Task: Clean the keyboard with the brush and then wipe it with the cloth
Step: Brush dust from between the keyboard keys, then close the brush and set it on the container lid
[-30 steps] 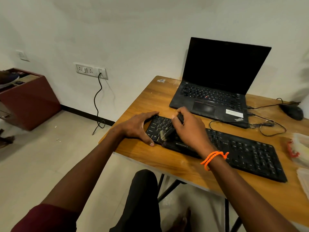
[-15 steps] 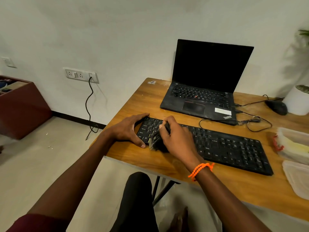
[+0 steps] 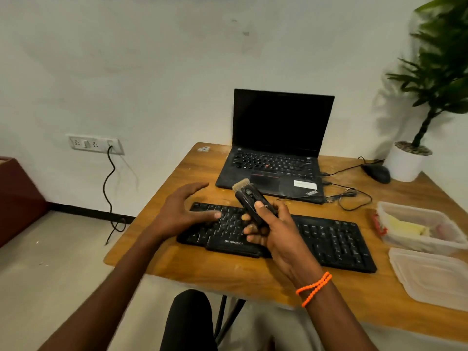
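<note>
A white wall stands behind a wooden table (image 3: 253, 274). The keyboard (image 3: 329, 239) lies flat near the table's front edge. The right hand (image 3: 276, 231) is above the keyboard's middle. Its fingers and thumb curl around the brush (image 3: 249, 201), which is lifted off the keys with its bristles pointing up and away. The left hand (image 3: 182, 211) is over the keyboard's left end, fingers spread and a bit bent, holding nothing. Behind the keyboard sits an open laptop (image 3: 276, 153). To the keyboard's right is a clear box (image 3: 417, 226) with a lid (image 3: 430, 277) near it. A mouse (image 3: 376, 172) and a plant pot (image 3: 405, 160) sit far back to the right.
</note>
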